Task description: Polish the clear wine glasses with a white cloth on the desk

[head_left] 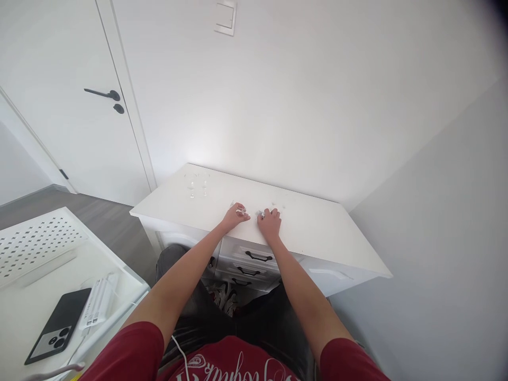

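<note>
Both my hands rest on the top of a white desk [317,233]. My left hand [234,216] has its fingers curled round a small shiny, silvery thing [240,211] that I cannot make out. My right hand [270,221] lies a few centimetres to its right, fingers bent, pinching a similar small shiny piece [260,214]. The two hands nearly touch. Two small clear glass-like items [197,186] stand on the desk's far left part, apart from both hands.
Desk drawers with black handles [259,257] face me below my hands. To the left stands a white perforated cart [39,243] with a black phone [59,325] and a white power strip [97,301]. A white door [59,95] with a black handle is at left; walls close behind and right.
</note>
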Available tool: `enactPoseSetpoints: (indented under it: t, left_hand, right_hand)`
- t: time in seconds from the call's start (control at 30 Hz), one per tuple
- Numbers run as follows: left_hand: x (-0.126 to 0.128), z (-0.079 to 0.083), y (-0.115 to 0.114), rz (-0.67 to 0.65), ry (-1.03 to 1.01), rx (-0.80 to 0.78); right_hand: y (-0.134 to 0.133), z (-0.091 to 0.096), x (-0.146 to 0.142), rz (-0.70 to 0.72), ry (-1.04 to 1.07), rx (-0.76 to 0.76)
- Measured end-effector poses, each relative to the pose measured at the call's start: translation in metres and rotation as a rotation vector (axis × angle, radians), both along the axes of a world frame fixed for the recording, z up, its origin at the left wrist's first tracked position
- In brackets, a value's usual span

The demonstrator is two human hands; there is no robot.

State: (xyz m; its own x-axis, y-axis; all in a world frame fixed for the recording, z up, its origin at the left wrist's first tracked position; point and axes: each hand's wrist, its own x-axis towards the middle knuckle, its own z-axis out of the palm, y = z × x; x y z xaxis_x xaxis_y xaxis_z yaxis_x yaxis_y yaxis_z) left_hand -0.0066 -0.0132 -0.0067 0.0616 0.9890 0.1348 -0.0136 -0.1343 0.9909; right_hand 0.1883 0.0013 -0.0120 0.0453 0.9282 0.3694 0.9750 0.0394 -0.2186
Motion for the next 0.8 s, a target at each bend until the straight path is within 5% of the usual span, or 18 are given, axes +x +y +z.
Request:
enactPoseSetpoints:
  t: [0.17,0.3,0.57,0.8]
  left_hand:
    - [0.002,-0.005,0.01,0.044,0.109,0.002]
    - [0.003,-0.01,0.016,0.13,0.065,-0.041]
    - [0.007,-0.014,0.019,0.08,0.041,-0.055]
    - [0.007,-0.012,0.017,0.092,0.086,-0.049]
  right_hand:
    - [0.004,0.0,0.006,0.27,0.133,-0.008]
    - [0.004,0.005,0.018,0.48,0.445,-0.029]
    - [0.001,0.007,0.009,0.361,1.085,0.024]
    - [0.004,0.002,0.001,0.305,1.211,0.022]
